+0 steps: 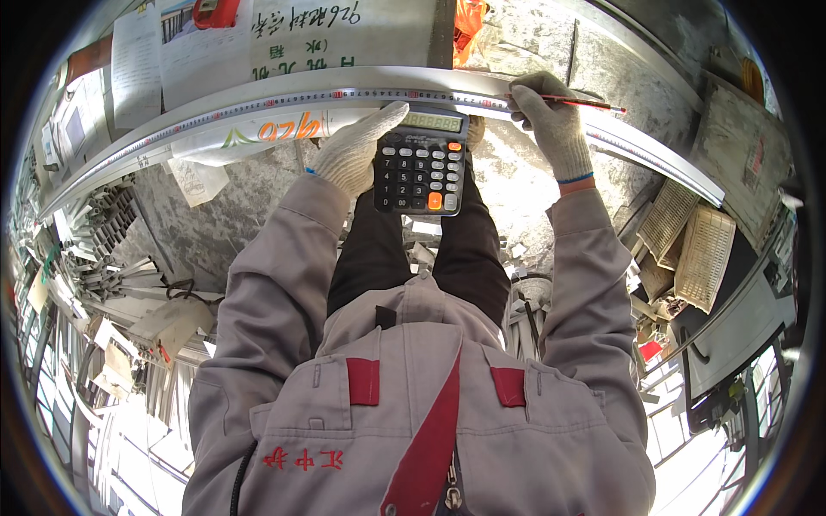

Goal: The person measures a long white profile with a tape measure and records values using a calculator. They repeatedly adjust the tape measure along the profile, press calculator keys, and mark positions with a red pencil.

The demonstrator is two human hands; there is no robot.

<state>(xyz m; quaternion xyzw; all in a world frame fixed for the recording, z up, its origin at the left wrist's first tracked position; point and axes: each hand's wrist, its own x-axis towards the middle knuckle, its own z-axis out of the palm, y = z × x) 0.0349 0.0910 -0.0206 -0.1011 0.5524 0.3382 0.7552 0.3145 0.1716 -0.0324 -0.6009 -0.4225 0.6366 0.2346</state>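
My left hand (pixel 348 156), in a pale knitted glove, is closed on the left edge of a black calculator (pixel 421 172). The calculator has white and orange keys and is held face up above my legs, its thumb-side edge close to the rail. Gloved as well, my right hand (pixel 551 120) grips a red and black pencil (pixel 594 104) that points off to the right. That hand is at the long scale strip (pixel 267 102), which runs along a pale metal rail (pixel 258 83) bending across the view.
Sheets of paper (pixel 136 64) and a red object (pixel 215 12) lie on a board at the upper left. An orange bag (pixel 467 30) is at the top. Stacked metal profiles (pixel 112 224) fill the left side. Woven baskets (pixel 705 258) stand at the right beside a grey panel (pixel 740 163).
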